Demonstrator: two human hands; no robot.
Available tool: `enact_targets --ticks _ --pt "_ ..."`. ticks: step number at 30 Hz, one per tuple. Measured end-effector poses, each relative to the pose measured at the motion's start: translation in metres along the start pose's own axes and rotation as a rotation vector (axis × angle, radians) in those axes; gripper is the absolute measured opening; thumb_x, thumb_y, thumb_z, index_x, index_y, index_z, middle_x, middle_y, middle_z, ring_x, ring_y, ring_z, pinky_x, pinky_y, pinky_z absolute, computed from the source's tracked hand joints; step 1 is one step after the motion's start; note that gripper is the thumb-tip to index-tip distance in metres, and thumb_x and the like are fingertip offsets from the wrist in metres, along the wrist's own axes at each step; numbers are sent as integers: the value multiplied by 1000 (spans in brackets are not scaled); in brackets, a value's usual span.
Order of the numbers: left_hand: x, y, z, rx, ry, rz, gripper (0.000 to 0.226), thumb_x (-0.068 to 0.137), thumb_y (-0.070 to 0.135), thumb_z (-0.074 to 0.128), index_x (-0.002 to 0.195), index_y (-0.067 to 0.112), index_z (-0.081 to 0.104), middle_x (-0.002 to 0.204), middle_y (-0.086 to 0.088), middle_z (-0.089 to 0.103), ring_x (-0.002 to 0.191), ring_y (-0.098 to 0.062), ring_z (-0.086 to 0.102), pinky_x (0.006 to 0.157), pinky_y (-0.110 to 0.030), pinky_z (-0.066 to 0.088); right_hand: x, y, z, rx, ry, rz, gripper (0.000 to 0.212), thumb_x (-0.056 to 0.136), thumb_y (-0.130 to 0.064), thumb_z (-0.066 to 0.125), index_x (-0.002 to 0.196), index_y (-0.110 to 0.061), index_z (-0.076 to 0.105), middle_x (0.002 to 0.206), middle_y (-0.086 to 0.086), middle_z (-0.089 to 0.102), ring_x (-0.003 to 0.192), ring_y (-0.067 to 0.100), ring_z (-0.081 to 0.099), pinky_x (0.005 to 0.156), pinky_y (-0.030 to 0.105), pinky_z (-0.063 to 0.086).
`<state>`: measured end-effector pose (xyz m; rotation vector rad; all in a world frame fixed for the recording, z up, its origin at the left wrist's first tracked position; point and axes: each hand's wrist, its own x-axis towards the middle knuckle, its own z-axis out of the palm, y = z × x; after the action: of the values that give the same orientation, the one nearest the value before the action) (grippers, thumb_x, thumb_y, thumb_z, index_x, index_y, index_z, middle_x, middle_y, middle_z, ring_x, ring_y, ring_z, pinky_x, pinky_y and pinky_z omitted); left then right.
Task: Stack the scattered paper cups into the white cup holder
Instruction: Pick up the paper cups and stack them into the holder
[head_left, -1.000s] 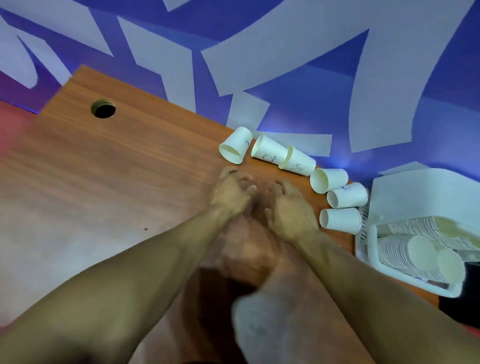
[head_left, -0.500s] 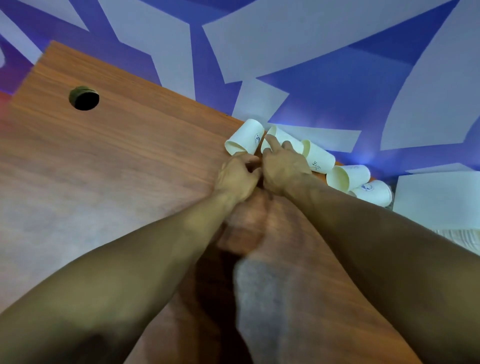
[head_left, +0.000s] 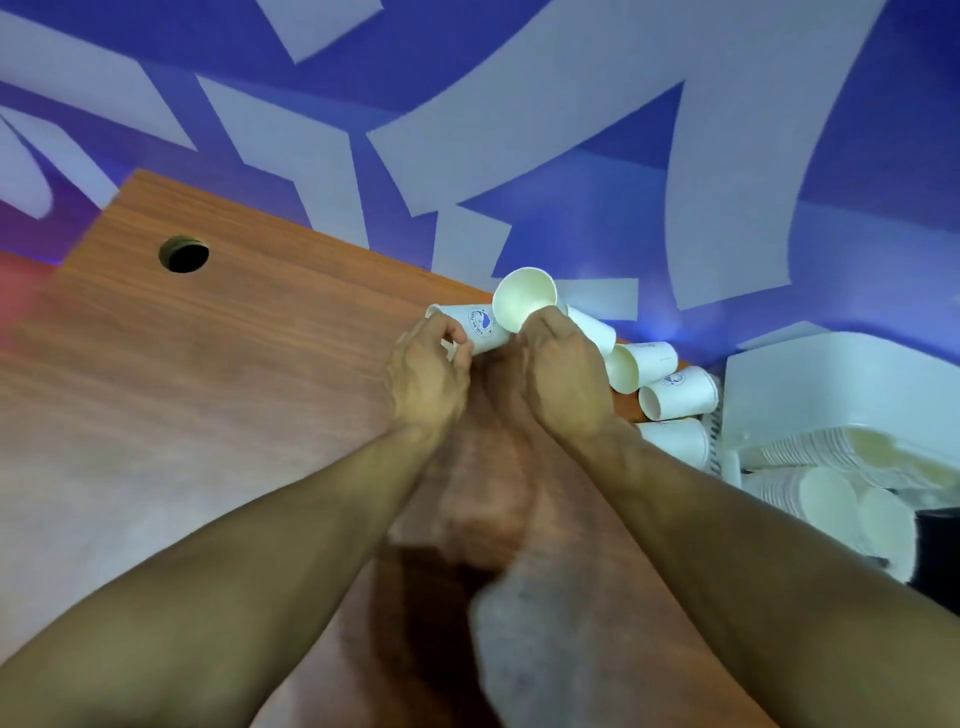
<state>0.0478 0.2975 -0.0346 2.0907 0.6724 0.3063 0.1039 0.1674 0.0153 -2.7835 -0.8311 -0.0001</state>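
Head view. Left hand (head_left: 426, 374) clasped printed cup (head_left: 480, 327), which lay sideways. Right hand (head_left: 563, 374) gripped open-mouthed cup (head_left: 524, 299), raised at its 12 o'clock. Loose cups (head_left: 678, 392) lay on wooden surface (head_left: 208, 364) at 4 o'clock of the hands. White cup holder (head_left: 831, 384) stood beyond, stacks inside.

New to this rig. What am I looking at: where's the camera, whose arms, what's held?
No robot here: a person works bare-handed. Every picture comes from one wide-angle camera worn on their head, looking down along both forearms. The left hand grips a logo-printed paper cup lying sideways; the right hand holds a second cup, mouth facing the camera. Four more loose cups lie on their sides near the far edge of the wooden table, which has a cable hole. At the right is the white cup holder, with stacked cups in it.
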Motion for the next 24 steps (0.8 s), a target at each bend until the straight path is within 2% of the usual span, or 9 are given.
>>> enact_targets --ticks 2,5,10,13,16,24 --pt "-13 14 -6 -17 15 50 14 85 19 64 93 24 53 89 9 62 84 -22 59 71 -33 40 -21 1 -12 82 102 30 17 73 4 62 86 -5 61 88 11 60 74 31 58 56 36 45" --pt "-36 38 -13 -21 23 115 26 87 22 65 103 31 46 86 15 59 79 -15 58 69 -33 45 -50 6 -31 176 187 106 18 81 0 55 97 -10 59 94 7 59 81 30 56 63 39 46" --pt "-74 87 -6 44 61 291 9 89 30 65 96 25 64 86 12 65 79 -15 58 71 -35 46 -93 32 -63 235 357 82 13 88 -9 56 98 -14 61 94 4 59 77 30 57 61 41 46" --pt "-99 124 14 77 78 439 7 89 28 65 92 22 65 85 11 66 75 -13 55 68 -32 42 -122 66 -89 212 456 79 14 91 -17 54 96 -15 66 95 3 61 71 27 59 60 37 42" --pt "-128 166 44 62 56 546 10 90 32 61 91 23 65 84 10 65 75 -12 54 67 -28 41 -155 108 -115 219 522 131 12 91 -19 56 94 -16 67 96 3 60 71 30 61 58 40 49" --pt "-199 242 134 59 -38 744 10 92 31 62 92 23 66 82 9 63 76 -17 56 67 -31 43 -240 221 -159 190 652 255 5 90 -13 62 91 -11 67 92 5 59 70 25 59 57 39 50"
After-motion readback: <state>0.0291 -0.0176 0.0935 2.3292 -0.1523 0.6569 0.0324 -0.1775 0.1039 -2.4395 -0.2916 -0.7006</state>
